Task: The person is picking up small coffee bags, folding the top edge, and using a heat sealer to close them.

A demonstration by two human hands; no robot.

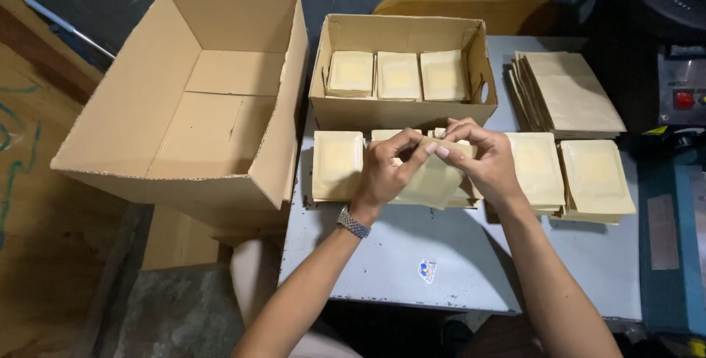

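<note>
centre frame, over the grey metal table (412, 255): left hand (384, 173) and right hand (487, 163) both pinching one flat tan paper pouch (434, 181) by its top edge. behind it, rows of like pouches (337, 163); further up, small open carton (401, 108) with three stacks; upper left, large empty cardboard box (198, 93).

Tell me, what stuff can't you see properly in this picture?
- Head view: what is inside the pouch in the left hand and right hand; its paper is opaque.
- Pouches just behind it; both hands cover them.
- Near side of the small box; its front wall blocks it.
- Blue machine; cut off by the right edge.
- Sticker on the table; too small to make out.
</note>
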